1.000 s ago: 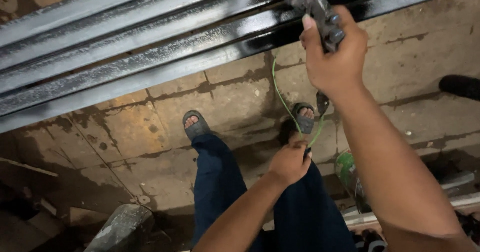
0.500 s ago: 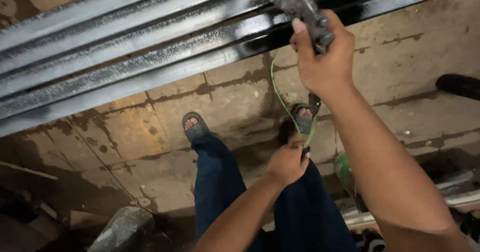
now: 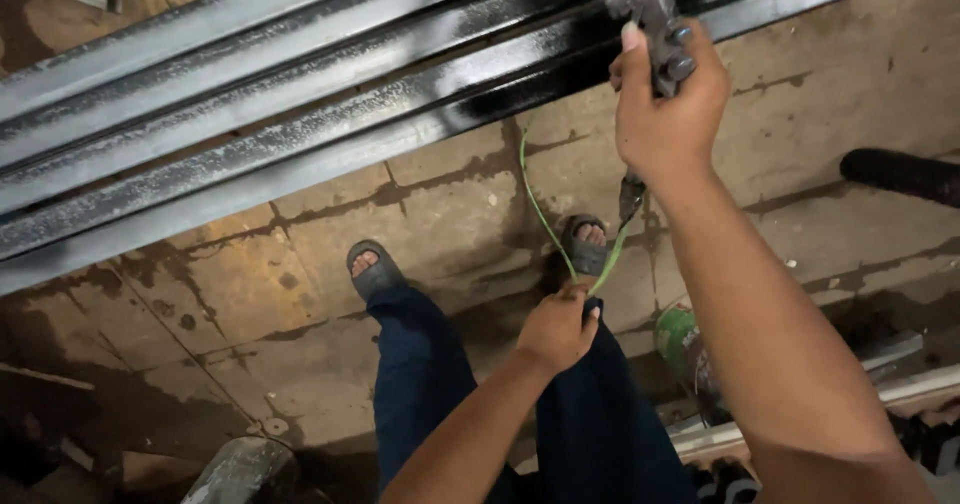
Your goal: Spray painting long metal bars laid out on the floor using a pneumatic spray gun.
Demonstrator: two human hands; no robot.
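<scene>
My right hand is raised at the upper right and grips a dark paint spray gun, whose nozzle sits over glossy black metal bars that run diagonally across the upper part of the head view. A thin green hose loops down from the gun. Lower down, near my thighs, my left hand is closed around that hose. My legs in dark blue trousers and grey sandals stand below the bars.
The floor is stained concrete slabs. A green can stands at my right side next to pale metal strips. A grey rounded object lies at the bottom left. A black tube juts in at the right edge.
My right hand with the spray gun has shifted slightly left along the bars. My left hand keeps hold of the hose in about the same place.
</scene>
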